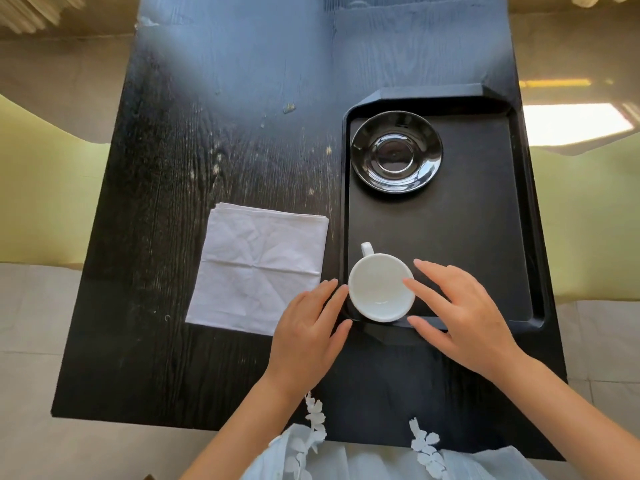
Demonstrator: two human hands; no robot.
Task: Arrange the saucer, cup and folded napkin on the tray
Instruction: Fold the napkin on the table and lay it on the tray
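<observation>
**Cup flanked by both hands at the tray's near corner**

A person's left hand (310, 329) and right hand (460, 315) bracket a round white ceramic cup (381, 287) standing upright and empty in the near-left corner of a rectangular matte black plastic tray (485, 237), its small handle turned away from the person. Both hands are open, fingers spread; the right fingertips touch the cup's rim and neither hand grips it, seemingly poised to lift or steady it. A glossy black round saucer (397, 152) sits in the tray's far-left corner, apparently awaiting the cup. A creased, square-folded white cloth napkin (258, 266) lies just left of the tray on the dark wooden table (207, 98).
</observation>
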